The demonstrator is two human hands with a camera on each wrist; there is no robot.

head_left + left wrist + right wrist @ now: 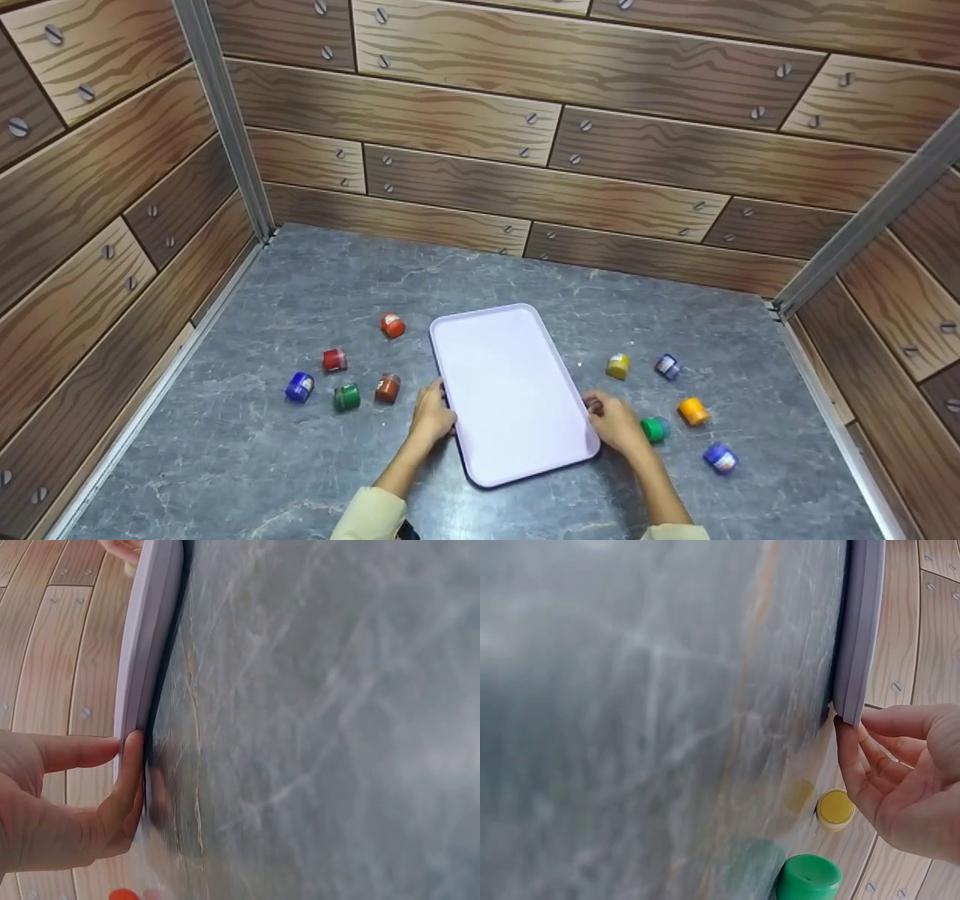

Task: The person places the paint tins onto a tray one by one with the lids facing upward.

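Note:
A pale lilac rectangular tray [514,390] lies at a slant on the grey marbled table, its upper face bare. My left hand [433,414] holds its left long edge. In the left wrist view, the thumb is on the rim and the curled fingers [129,780] press the outer side low down. On the opposite edge, near the front corner, my right hand [615,421] pinches the rim between thumb and fingers. Just beside the right wrist lies a green paint jar [655,429]. The brown paint jar [388,388] is the one nearest my left hand.
Left of the tray lie an orange-red jar [392,325], a red jar [334,360], a dark green jar [347,397] and a blue jar [299,387]. On the right are yellow [618,366], orange [693,411] and purple-blue [721,457] jars. Wood-patterned walls [465,165] enclose the table.

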